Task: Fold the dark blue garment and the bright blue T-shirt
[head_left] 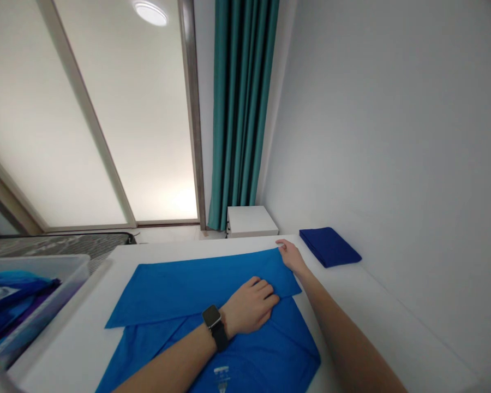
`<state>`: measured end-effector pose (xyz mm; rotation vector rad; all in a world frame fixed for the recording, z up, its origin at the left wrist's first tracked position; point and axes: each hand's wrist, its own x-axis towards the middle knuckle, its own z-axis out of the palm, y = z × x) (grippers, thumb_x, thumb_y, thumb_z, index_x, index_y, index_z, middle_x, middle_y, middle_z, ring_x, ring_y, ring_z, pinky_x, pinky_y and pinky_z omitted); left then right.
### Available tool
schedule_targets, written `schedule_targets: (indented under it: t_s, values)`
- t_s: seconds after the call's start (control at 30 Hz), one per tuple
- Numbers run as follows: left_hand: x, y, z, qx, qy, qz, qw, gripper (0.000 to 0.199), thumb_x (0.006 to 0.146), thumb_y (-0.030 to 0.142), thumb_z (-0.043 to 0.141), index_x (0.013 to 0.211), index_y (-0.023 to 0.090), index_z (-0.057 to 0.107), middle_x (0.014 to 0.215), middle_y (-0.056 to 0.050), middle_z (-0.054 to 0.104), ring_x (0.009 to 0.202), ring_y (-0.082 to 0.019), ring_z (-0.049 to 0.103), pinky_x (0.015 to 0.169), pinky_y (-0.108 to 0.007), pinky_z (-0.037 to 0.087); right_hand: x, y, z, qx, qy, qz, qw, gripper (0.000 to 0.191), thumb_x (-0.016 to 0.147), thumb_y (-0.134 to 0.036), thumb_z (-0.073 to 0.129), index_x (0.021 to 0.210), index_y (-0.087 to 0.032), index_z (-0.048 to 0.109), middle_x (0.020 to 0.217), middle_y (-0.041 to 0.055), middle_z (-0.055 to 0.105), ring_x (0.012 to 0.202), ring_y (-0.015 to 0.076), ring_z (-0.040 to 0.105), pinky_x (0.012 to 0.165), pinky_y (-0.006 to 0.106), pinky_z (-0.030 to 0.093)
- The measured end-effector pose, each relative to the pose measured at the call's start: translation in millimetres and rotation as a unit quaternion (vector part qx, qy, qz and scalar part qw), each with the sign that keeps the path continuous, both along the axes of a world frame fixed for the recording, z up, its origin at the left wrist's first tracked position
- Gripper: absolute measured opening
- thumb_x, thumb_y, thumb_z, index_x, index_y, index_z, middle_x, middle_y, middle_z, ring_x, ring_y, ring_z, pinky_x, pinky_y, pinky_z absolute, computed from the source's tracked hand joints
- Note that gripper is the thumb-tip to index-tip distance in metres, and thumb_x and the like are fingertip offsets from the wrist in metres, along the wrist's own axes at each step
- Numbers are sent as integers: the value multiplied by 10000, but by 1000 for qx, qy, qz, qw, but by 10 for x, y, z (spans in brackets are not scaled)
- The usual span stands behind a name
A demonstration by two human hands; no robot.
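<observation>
A bright blue T-shirt [188, 289] lies on the white table, its far part folded over toward me in a wide band. A small pale label print shows inside it near the bottom of the view. My left hand [251, 305], with a black watch on the wrist, rests on the shirt across the band's near edge. Its fingers are loosely bent and slightly apart on the cloth. At the band's far right corner, my right hand [291, 256] pinches the cloth between thumb and fingers.
A folded dark blue garment [329, 247] sits on the table [393, 327] to the right, near the wall. On the left stands a clear plastic bin [71, 284] with crumpled clothes. Beyond the table are a small white cabinet [251, 219] and a green curtain [243, 109].
</observation>
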<state>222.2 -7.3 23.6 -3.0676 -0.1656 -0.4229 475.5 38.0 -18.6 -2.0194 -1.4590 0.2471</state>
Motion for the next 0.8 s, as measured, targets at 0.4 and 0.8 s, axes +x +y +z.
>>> schedule_targets:
  t_s: [0.4, 0.8]
  values:
    - [-23, 17, -26, -60, -20, 64, 996, 261, 970, 286, 423, 1176, 194, 555, 1107, -71, 619, 1041, -213, 549, 930, -365, 393, -90, -40, 48, -76, -168, -13, 983, 260, 981, -266, 374, 1035, -187, 616, 1015, 87, 654, 949, 200, 611, 814, 284, 411]
    - [-340, 406, -50, -102, 26, 184, 977, 563, 1000, 465, 307, 1470, 159, 366, 1535, -110, 357, 1419, -245, 321, 1159, -436, 260, -695, -343, 210, -65, -269, 105, 955, 497, 989, -345, 287, 1388, -118, 478, 1428, 131, 492, 1324, 243, 407, 1103, 378, 273]
